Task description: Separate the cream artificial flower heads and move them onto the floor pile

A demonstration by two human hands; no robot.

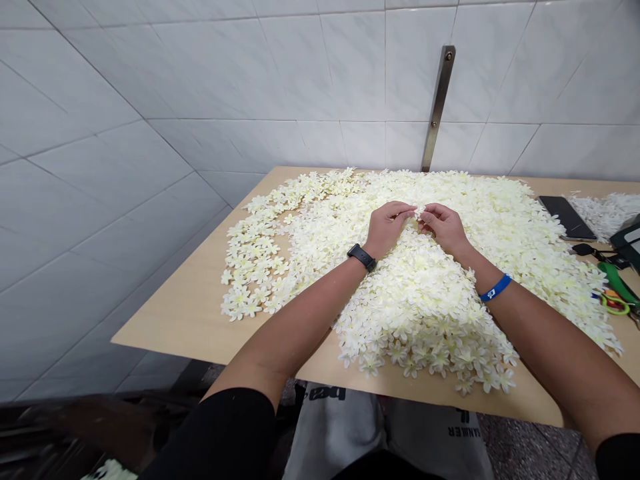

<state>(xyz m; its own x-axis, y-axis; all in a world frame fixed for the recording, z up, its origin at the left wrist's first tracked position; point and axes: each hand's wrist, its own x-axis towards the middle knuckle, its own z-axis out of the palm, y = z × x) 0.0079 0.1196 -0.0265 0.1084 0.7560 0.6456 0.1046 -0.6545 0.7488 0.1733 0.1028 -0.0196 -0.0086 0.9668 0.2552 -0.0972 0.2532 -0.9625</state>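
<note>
A broad heap of cream-white artificial flowers (425,287) with pale yellow centres covers much of the wooden board. Over the middle of this heap my two hands meet fingertip to fingertip. My left hand (389,227), with a black band on its wrist, pinches one side of a small white flower (419,211). From the other side my right hand (444,228), below which a blue wristband sits, closes finger and thumb on the same flower. The fingertips partly hide it.
The tan board (170,320) ends at a front edge close to my lap. To the right lie a dark phone (567,218), a pile of thin white pieces (603,212) and green-handled tools (619,283). Behind stands a tiled wall (320,73) with a metal bar (439,110).
</note>
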